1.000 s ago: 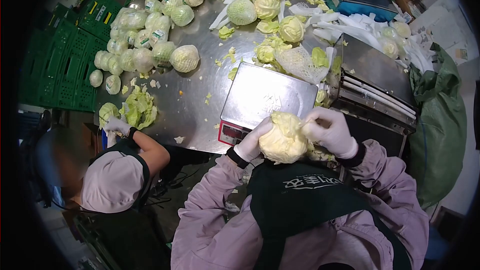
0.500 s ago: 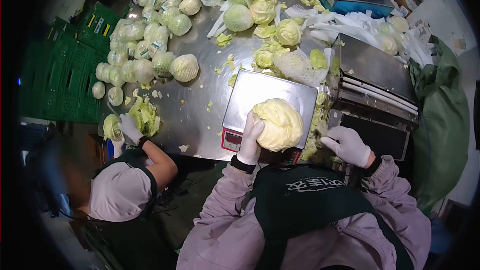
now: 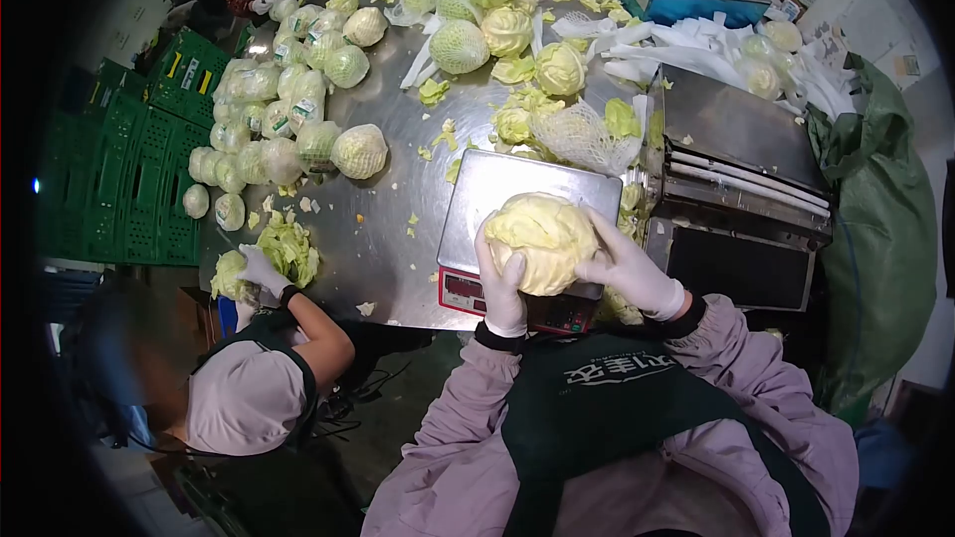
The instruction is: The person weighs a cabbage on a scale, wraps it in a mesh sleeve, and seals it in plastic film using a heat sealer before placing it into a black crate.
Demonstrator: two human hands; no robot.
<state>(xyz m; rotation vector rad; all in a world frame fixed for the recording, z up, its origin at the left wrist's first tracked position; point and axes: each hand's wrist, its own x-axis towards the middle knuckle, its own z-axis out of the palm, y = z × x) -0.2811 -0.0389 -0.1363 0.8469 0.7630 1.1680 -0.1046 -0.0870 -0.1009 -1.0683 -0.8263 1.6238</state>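
A pale yellow-green cabbage (image 3: 540,242) is held between my two gloved hands over the front of a weighing scale (image 3: 497,179). My left hand (image 3: 503,283) wraps its left side, thumb across the front. On the right side, my right hand (image 3: 632,273) presses against the cabbage with its thumb in front. The scale has a metal plate and a red front with a display. Behind the scale lie loose leaves and a white foam net (image 3: 582,134).
Wrapped cabbages (image 3: 264,154) cover the table's left part. A co-worker (image 3: 249,393) handles a cabbage at lower left. A metal wrapping machine (image 3: 741,139) stands at right beside a green sack (image 3: 880,239). Green crates (image 3: 149,169) are stacked at far left.
My right hand has moved left from beside the machine onto the cabbage. The cabbage has shifted slightly left, still in my left hand. The co-worker's hands have moved a little.
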